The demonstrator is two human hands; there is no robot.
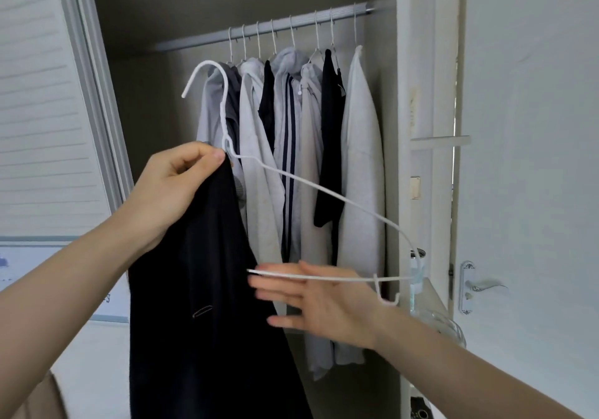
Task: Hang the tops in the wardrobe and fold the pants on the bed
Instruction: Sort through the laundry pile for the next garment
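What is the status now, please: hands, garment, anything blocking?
Left hand pinches dark top at white hanger neck. Right hand open, blurred, below hanger bar. Top half on, not on rail. Nothing blocking.

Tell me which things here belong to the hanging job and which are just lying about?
Part of the job: dark top, white wire hanger, metal wardrobe rail, left hand, right hand.
Just about: white door with silver handle, clear glass jar.

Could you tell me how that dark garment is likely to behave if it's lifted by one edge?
Probably floppy: the dark garment hangs in long limp folds from the left hand. It likely slides easily, since the thin hanger is smooth.
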